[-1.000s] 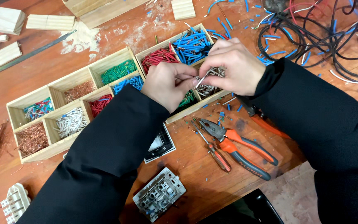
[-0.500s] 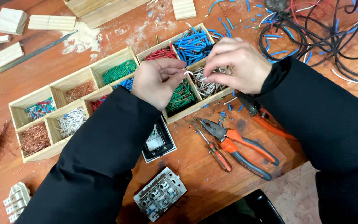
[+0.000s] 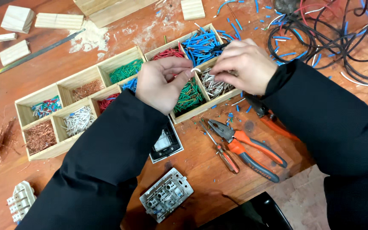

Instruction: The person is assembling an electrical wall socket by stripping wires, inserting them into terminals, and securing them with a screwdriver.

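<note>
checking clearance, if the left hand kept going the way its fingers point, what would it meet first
Most likely the right hand: the left hand points right across a small white piece, and their fingertips nearly meet there; depth is unclear.

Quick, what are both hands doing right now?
Left hand: pinching one end of a small white wire piece.
Right hand: closed, fingers at the wire's other end.

A worn reddish-brown wooden workbench [image 3: 120, 34] carries pale wooden compartment trays [image 3: 64, 87] of sorted wire pieces. Orange-handled pliers [image 3: 252, 149], small pale wooden blocks [image 3: 15, 19], tangled black cables [image 3: 329, 38] and a grey switch plate [image 3: 166, 194] lie on it.
</note>
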